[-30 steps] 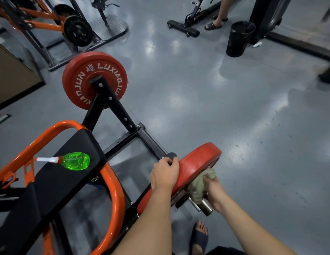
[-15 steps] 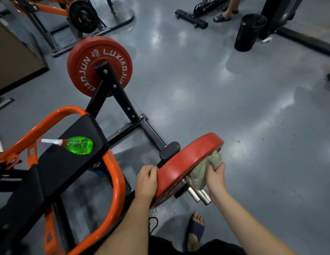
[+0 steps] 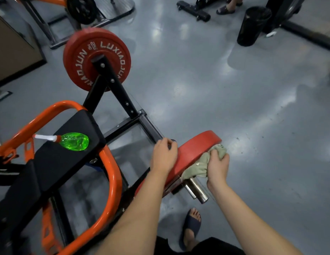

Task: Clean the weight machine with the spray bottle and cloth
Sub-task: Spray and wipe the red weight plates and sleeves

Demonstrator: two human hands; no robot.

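The weight machine has an orange frame (image 3: pixel 112 181), a black pad (image 3: pixel 55 162) and black bars. A near red weight plate (image 3: pixel 195 150) sits on a steel sleeve (image 3: pixel 198 192). My left hand (image 3: pixel 164 157) grips the plate's rim on its left side. My right hand (image 3: pixel 218 166) grips a beige cloth (image 3: pixel 201 166) and presses it against the plate's outer face. A green spray bottle (image 3: pixel 74 141) with a white nozzle lies on the black pad, away from both hands.
A second red plate marked LUXIAOJUN (image 3: pixel 97 58) hangs at the machine's far end. A black bin (image 3: pixel 252 25) stands at the upper right near another person's sandalled feet (image 3: pixel 226 8). More racks stand at the top left. My own sandalled foot (image 3: pixel 191 223) is below the plate.
My right hand has slid the cloth up along the plate's outer face toward its far rim. My left hand shifted along the plate's rim. The view has moved closer.
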